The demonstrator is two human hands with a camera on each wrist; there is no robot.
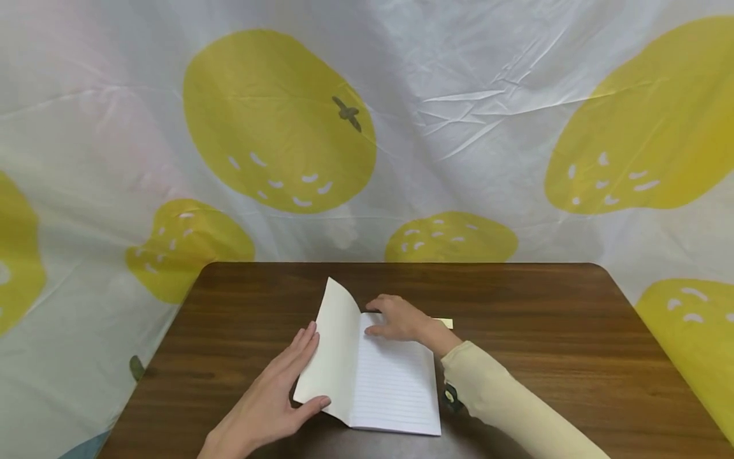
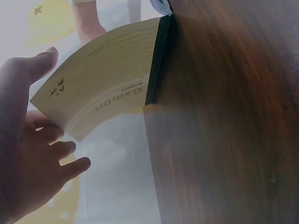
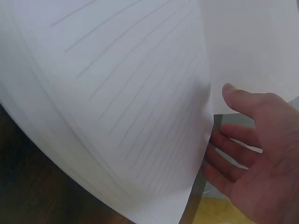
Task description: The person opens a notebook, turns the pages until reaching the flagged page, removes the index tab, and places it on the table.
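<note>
A lined notebook (image 1: 395, 382) lies open on the brown table, its cream cover (image 1: 332, 350) standing up at the left. Printed "Gambit" lettering and a dark spine (image 2: 159, 60) show in the left wrist view. My left hand (image 1: 275, 382) is at the cover's outer edge, fingers extended along it and thumb near the lower corner. Over the top of the notebook is my right hand (image 1: 398, 319). In the right wrist view, its thumb (image 3: 238, 100) overlaps the inside of the cover near the fold, while the other fingers reach past the page's top edge.
A pale yellow strip (image 1: 443, 323) lies just beyond the right wrist. Below the right sleeve (image 1: 487, 382) shows a small dark object (image 1: 452, 396). The wooden table (image 1: 545, 331) extends to both sides, with a fruit-print curtain (image 1: 459, 159) hanging behind it.
</note>
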